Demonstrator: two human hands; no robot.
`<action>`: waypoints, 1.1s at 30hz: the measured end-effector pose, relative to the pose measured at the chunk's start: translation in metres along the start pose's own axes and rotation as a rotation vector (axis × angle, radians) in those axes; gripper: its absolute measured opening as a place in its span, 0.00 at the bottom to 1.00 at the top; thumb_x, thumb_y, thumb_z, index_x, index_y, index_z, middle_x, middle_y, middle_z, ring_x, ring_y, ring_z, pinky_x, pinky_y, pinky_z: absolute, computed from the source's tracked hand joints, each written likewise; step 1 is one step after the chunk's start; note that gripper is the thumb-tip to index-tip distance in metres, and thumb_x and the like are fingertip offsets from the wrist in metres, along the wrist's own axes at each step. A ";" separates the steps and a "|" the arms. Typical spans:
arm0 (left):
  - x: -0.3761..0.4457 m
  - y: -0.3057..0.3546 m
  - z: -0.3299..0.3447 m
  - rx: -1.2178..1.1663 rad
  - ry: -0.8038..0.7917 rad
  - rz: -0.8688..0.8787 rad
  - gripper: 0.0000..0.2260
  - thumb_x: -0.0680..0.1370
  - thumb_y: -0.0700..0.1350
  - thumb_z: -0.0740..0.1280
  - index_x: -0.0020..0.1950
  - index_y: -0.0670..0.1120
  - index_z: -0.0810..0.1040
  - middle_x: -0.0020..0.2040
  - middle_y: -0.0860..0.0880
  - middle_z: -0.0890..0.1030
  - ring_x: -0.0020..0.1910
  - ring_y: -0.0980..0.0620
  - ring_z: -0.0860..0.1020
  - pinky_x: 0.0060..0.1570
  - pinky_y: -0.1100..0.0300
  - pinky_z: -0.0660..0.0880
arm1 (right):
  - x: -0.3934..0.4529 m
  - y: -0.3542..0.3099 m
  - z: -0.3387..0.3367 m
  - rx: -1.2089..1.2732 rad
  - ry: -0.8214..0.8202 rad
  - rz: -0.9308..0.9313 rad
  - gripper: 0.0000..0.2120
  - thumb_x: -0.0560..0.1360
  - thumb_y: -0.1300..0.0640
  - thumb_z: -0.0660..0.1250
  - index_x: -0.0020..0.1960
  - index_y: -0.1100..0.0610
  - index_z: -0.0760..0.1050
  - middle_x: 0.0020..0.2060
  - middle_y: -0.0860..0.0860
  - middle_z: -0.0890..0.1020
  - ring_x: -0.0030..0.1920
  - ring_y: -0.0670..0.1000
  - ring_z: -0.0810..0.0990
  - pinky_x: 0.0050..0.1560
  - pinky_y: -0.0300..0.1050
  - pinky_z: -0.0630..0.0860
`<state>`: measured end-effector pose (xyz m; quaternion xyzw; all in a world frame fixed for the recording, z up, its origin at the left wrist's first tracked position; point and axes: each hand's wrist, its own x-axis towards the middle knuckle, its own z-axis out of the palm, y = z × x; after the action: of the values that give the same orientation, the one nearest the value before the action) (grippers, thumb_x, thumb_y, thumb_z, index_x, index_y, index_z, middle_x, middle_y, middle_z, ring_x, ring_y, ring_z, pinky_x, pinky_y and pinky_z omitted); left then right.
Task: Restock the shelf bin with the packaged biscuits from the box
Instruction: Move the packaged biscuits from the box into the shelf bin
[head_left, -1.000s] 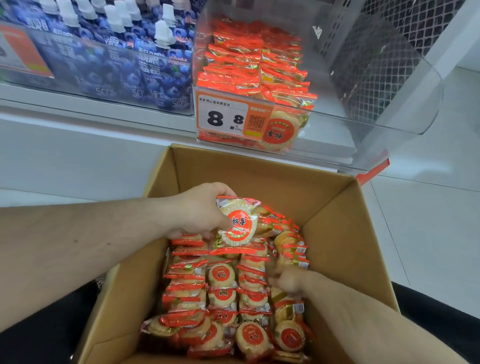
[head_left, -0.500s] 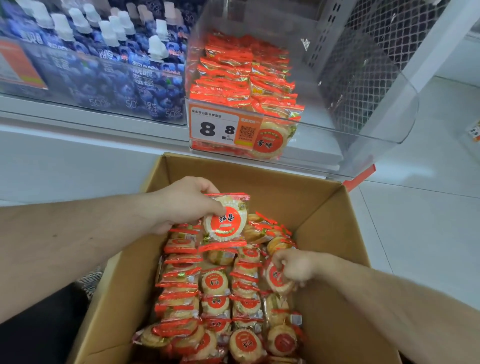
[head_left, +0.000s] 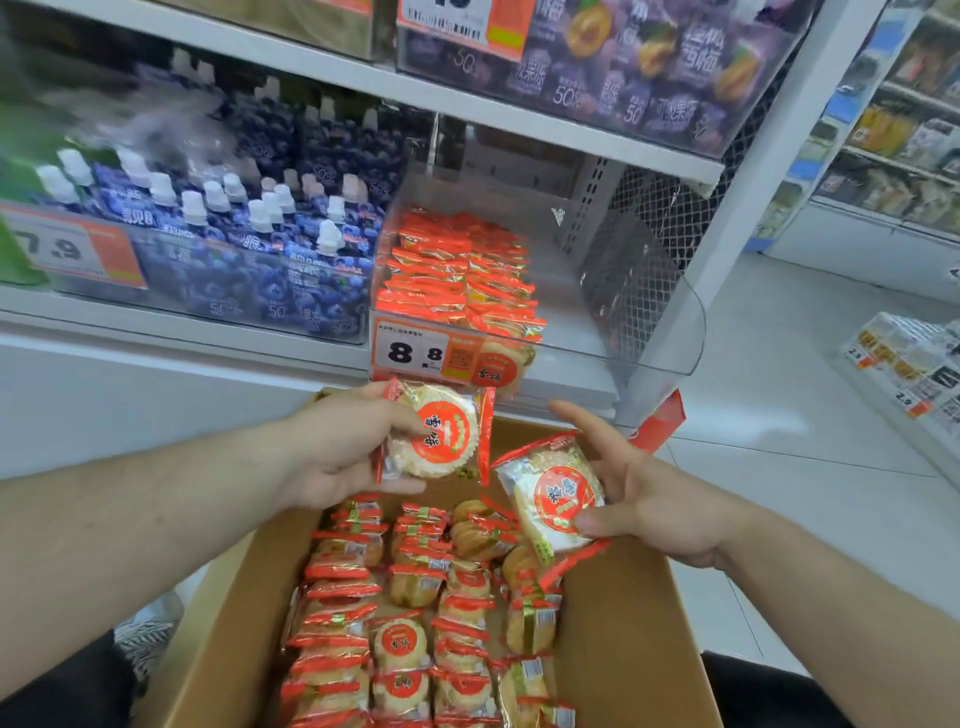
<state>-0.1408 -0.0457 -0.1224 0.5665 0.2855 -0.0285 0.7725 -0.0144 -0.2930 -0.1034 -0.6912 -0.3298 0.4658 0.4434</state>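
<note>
Two packs up at once, one per grip. Left hand (head_left: 332, 457) pinches left pack (head_left: 439, 434) by its edge, thumb across the front, fingers behind, label facing the camera. Right hand (head_left: 649, 493) cradles right pack (head_left: 558, 499) with thumb on the lower front and fingers spread behind; pack tilts to the left. Both held above the box (head_left: 628, 623), just below the bin (head_left: 623, 358), likely so both can go in with one reach.

Packs: clear wrap over a round pale biscuit, red-orange round label with a green ring, red crimped ends (glossy, probably slippery, biscuit inside looks fragile).

Box sits open right under the bin lip, so the lift is short. Many packs remain in it, standing on edge in rows (head_left: 415, 623).

Bin is clear plastic, filled at its left half with stacked packs (head_left: 457, 270); right half bare, so new ones probably go there. Price tag (head_left: 415, 353) on the bin front. Blue pouches (head_left: 234, 234) fill the next bin left. Task looks far from done.
</note>
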 end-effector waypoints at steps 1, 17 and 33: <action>-0.002 0.001 0.003 -0.031 0.006 -0.002 0.12 0.78 0.37 0.65 0.59 0.48 0.75 0.49 0.43 0.85 0.45 0.45 0.84 0.44 0.47 0.81 | -0.002 -0.004 0.001 0.001 0.023 -0.017 0.44 0.72 0.74 0.68 0.71 0.36 0.56 0.57 0.58 0.81 0.54 0.58 0.81 0.56 0.53 0.78; -0.021 0.015 0.034 -0.192 -0.235 0.054 0.28 0.71 0.23 0.52 0.58 0.47 0.80 0.47 0.38 0.80 0.43 0.39 0.80 0.46 0.40 0.78 | 0.025 -0.062 0.003 0.007 0.355 -0.329 0.18 0.61 0.65 0.80 0.46 0.55 0.77 0.38 0.56 0.75 0.40 0.54 0.74 0.40 0.43 0.77; -0.009 0.034 0.053 -0.348 -0.189 0.281 0.24 0.66 0.37 0.72 0.62 0.45 0.78 0.54 0.42 0.84 0.54 0.44 0.82 0.54 0.49 0.76 | 0.031 -0.064 0.028 0.219 0.604 -0.173 0.32 0.60 0.43 0.80 0.59 0.53 0.74 0.41 0.48 0.79 0.33 0.43 0.74 0.31 0.37 0.68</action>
<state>-0.1141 -0.0832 -0.0786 0.4540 0.1310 0.0762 0.8780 -0.0323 -0.2327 -0.0603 -0.7158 -0.1889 0.2334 0.6305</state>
